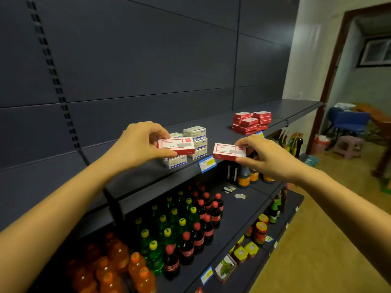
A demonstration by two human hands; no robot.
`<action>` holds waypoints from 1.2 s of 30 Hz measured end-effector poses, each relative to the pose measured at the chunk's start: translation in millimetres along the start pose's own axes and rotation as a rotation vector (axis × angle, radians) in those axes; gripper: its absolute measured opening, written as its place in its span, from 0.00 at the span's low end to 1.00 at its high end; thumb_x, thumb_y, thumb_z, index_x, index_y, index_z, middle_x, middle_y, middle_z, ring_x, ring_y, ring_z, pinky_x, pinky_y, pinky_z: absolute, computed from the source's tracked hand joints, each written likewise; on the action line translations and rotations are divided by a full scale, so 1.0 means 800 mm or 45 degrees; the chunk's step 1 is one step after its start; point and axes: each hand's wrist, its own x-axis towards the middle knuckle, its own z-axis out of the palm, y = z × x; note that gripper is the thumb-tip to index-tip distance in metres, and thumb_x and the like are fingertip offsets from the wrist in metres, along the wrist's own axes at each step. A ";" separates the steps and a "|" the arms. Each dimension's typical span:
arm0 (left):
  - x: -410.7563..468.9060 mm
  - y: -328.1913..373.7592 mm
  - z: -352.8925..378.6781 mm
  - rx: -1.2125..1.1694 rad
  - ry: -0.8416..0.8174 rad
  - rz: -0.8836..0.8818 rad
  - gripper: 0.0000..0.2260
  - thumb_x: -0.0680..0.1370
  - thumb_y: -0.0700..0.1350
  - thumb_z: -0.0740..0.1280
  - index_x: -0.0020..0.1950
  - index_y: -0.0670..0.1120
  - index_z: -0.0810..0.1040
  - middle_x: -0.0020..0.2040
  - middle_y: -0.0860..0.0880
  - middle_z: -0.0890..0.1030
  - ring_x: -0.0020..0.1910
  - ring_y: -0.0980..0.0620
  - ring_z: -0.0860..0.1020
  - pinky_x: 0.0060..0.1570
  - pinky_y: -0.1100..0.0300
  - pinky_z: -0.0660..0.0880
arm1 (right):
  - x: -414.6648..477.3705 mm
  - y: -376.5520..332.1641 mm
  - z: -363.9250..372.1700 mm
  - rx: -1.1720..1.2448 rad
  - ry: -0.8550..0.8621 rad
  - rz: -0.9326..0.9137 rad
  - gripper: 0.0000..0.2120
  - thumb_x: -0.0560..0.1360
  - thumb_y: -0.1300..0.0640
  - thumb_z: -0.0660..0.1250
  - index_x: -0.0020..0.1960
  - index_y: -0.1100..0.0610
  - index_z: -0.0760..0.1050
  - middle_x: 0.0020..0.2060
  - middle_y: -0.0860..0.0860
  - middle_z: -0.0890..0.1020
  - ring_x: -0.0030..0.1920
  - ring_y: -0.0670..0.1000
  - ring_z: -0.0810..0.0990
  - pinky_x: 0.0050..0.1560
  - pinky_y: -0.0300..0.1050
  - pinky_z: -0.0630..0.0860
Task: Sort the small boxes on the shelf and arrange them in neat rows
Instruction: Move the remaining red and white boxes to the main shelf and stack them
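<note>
The left hand (137, 144) pinches a red box (176, 145) between thumb and fingers over the shelf (220, 124) front. The right hand (267, 158) pinches a second red box (229, 152) likewise at the shelf edge. Stacked white boxes (195, 140) stand just behind, and a red stack (251, 122) sits farther along.

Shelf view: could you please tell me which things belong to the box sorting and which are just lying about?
Job: left hand; left red box; right hand; right red box; white box stack; red box stack; top shelf.
Lying about: soft-drink bottles; sauce jars; blue chair; pink stool.
</note>
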 end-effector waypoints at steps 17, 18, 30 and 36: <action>0.241 0.063 0.136 0.119 -0.105 0.080 0.20 0.65 0.54 0.72 0.54 0.48 0.77 0.48 0.53 0.77 0.44 0.55 0.77 0.42 0.67 0.74 | 0.159 0.271 -0.018 -0.018 0.016 -0.040 0.20 0.75 0.47 0.64 0.64 0.52 0.68 0.61 0.48 0.73 0.57 0.49 0.74 0.55 0.52 0.76; 0.252 0.067 0.142 0.131 -0.123 0.069 0.22 0.64 0.56 0.71 0.54 0.48 0.77 0.48 0.53 0.77 0.44 0.55 0.77 0.43 0.66 0.74 | 0.168 0.284 -0.020 -0.010 0.013 -0.049 0.20 0.75 0.47 0.64 0.65 0.52 0.68 0.62 0.48 0.73 0.57 0.49 0.74 0.55 0.53 0.76; 0.378 0.100 0.232 0.149 -0.085 -0.156 0.17 0.66 0.54 0.73 0.51 0.47 0.78 0.44 0.53 0.81 0.43 0.54 0.79 0.45 0.59 0.78 | 0.317 0.427 -0.047 0.205 -0.033 -0.323 0.19 0.74 0.52 0.66 0.64 0.55 0.70 0.56 0.46 0.73 0.55 0.45 0.73 0.55 0.40 0.69; 0.437 0.102 0.287 0.155 0.006 -0.299 0.17 0.69 0.51 0.73 0.53 0.45 0.77 0.48 0.51 0.80 0.45 0.53 0.79 0.44 0.64 0.76 | 0.383 0.478 -0.054 0.320 -0.180 -0.453 0.18 0.74 0.52 0.66 0.63 0.52 0.71 0.57 0.45 0.75 0.56 0.44 0.74 0.51 0.36 0.71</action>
